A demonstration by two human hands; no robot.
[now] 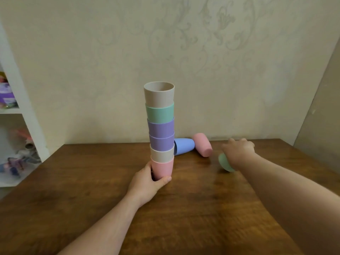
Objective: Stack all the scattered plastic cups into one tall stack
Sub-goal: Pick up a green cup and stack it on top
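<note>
A tall stack of several nested cups (161, 129) stands upright on the wooden table (193, 208), pink at the bottom and beige on top. My left hand (147, 183) wraps around the pink bottom cup. A blue cup (184, 146) lies on its side just behind the stack, and a pink cup (202, 147) lies tipped beside it. Further right my right hand (238, 150) closes from above over a green cup (225, 163), which is tilted with its base toward me. The hand hides most of that cup.
The table meets a patterned wall at the back. A white shelf unit (22, 115) with toys stands at the left. A door or panel edge (316, 111) rises at the far right, past the table's corner.
</note>
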